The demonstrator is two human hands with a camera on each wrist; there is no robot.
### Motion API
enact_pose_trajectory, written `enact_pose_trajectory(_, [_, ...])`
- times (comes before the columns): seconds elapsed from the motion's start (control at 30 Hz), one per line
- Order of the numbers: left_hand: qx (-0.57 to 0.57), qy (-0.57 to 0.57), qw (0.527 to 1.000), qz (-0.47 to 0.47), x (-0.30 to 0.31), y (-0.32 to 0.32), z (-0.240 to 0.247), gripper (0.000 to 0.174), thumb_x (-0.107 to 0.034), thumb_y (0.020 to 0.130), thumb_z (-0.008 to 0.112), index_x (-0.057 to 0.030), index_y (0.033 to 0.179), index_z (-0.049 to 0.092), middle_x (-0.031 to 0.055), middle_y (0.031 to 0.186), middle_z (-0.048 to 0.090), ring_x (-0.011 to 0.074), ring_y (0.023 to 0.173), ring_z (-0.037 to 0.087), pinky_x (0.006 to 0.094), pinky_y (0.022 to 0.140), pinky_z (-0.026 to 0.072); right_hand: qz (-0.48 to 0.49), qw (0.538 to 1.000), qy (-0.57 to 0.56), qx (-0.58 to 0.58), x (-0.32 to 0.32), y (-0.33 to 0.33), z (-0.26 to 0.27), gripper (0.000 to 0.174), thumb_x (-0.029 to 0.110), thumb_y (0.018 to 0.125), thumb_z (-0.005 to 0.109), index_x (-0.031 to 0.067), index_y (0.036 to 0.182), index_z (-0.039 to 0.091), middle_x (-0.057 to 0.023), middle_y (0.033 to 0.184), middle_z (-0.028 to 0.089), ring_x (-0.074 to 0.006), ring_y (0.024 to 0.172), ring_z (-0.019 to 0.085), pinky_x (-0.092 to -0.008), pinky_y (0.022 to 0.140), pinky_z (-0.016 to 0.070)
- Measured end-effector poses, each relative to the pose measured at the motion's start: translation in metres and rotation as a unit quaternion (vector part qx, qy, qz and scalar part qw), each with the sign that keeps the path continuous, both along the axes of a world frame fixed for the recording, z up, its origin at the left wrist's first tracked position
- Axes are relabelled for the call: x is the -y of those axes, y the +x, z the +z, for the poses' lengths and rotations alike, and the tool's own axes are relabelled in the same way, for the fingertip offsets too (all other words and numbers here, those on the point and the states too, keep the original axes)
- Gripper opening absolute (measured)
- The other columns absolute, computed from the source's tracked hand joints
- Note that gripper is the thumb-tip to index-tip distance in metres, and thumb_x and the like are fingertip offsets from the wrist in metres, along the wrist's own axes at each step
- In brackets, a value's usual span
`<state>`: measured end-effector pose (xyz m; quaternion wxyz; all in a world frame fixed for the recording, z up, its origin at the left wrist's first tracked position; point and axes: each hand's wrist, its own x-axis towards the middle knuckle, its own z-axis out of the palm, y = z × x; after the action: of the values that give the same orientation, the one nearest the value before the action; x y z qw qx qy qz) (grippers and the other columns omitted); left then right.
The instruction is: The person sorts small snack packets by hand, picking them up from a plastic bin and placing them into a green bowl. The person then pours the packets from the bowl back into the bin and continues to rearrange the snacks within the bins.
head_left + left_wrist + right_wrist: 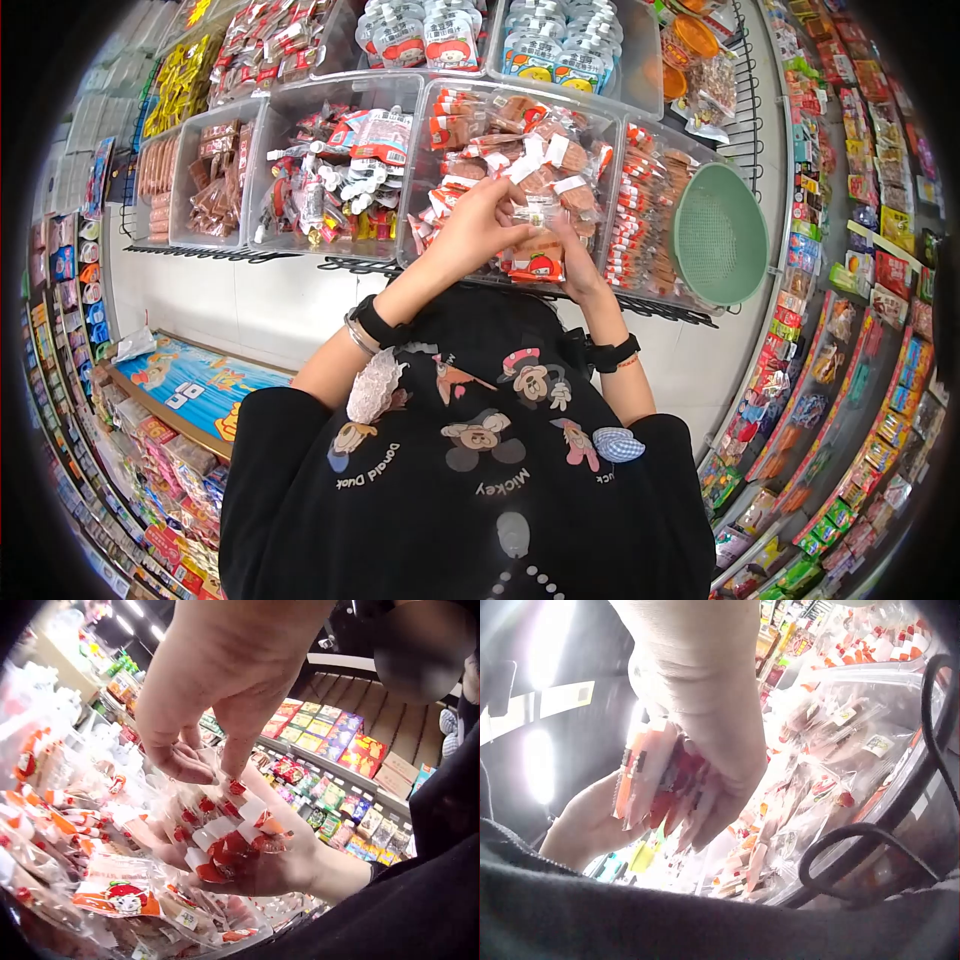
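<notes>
Over a clear bin [408, 215] of red-and-white snack packets, both hands are close together. My right hand [580, 262] holds a small stack of clear-wrapped snack packets [540, 262], which stand side by side against the palm in the left wrist view. From above, my left hand [483, 225] pinches the clear wrapper edge of the stack between thumb and fingertips. The right wrist view shows the packets [656, 776] fanned on edge in the right hand [720, 742], with the left hand [592, 817] behind them. More loose packets [120, 889] lie just below the hands.
A green plastic basket [720, 235] sits at the right on a bin of similar packets [630, 215]. To the left are bins of white-capped pouches [335, 180] and brown snacks [215, 190]. Black wire rack edging [660, 308] runs along the front. Stocked shelves [860, 300] line the right side.
</notes>
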<state>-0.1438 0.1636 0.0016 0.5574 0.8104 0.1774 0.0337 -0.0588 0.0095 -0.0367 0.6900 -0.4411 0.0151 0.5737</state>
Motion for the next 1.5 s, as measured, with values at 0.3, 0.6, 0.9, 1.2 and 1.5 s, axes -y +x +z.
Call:
enact_pose_trajectory(0.3, [-0.04, -0.085, 0.995, 0.034, -0.024, -0.005, 0.004, 0.031, -0.013, 0.083, 0.061, -0.002, 0.109, 0.049, 0.006, 0.084, 0.055, 0.0079, 0.072, 0.055, 0.0228, 0.063, 0.0456, 0.09, 0.99, -0.004, 0.105, 0.004, 0.011, 0.014, 0.056, 0.018, 0.077, 0.067, -0.0004, 0.122, 0.038, -0.0108, 0.108, 0.056, -0.0163, 0.091, 0.06, -0.0292, 0.079, 0.0502])
enact_pose_trajectory(0.6, [-0.13, 0.266, 0.951, -0.085, -0.056, -0.043, -0.075, 0.053, -0.023, 0.071, 0.069, -0.0002, 0.112, 0.045, 0.0191, 0.109, 0.046, 0.0373, 0.096, 0.05, 0.0432, 0.082, 0.0423, 0.007, 0.992, -0.068, 0.103, 0.026, 0.02, 0.003, 0.062, 0.017, 0.078, 0.067, -0.0013, 0.126, 0.032, -0.0108, 0.114, 0.052, -0.0172, 0.103, 0.053, -0.031, 0.092, 0.0417])
enact_pose_trajectory(0.9, [-0.055, 0.382, 0.922, -0.021, -0.052, -0.02, -0.06, 0.066, -0.013, 0.061, 0.072, -0.0028, 0.117, 0.039, 0.0195, 0.115, 0.041, 0.036, 0.107, 0.042, 0.0442, 0.087, 0.04, 0.024, 0.99, -0.072, 0.118, 0.022, 0.014, 0.001, 0.062, 0.016, 0.077, 0.067, -0.0014, 0.126, 0.032, -0.0108, 0.115, 0.05, -0.0173, 0.105, 0.052, -0.0313, 0.092, 0.0411])
enact_pose_trajectory(1.2, [-0.056, 0.352, 0.93, -0.09, -0.07, -0.01, -0.112, 0.068, -0.02, 0.064, 0.07, -0.0093, 0.124, 0.038, 0.0199, 0.121, 0.041, 0.0381, 0.111, 0.042, 0.0423, 0.094, 0.0374, 0.032, 0.99, -0.066, 0.124, 0.018, 0.01, 0.004, 0.058, 0.016, 0.079, 0.065, -0.0015, 0.125, 0.034, -0.0096, 0.115, 0.051, -0.0161, 0.104, 0.052, -0.0308, 0.092, 0.0411])
enact_pose_trajectory(1.5, [-0.089, 0.29, 0.946, -0.111, -0.083, 0.0, -0.112, 0.043, -0.025, 0.078, 0.062, -0.0092, 0.113, 0.043, 0.0188, 0.098, 0.058, 0.0394, 0.083, 0.058, 0.0459, 0.071, 0.0473, 0.029, 0.991, -0.064, 0.115, 0.018, 0.009, 0.001, 0.057, 0.016, 0.079, 0.065, -0.0014, 0.124, 0.035, -0.0098, 0.114, 0.052, -0.0159, 0.103, 0.053, -0.0306, 0.09, 0.0427])
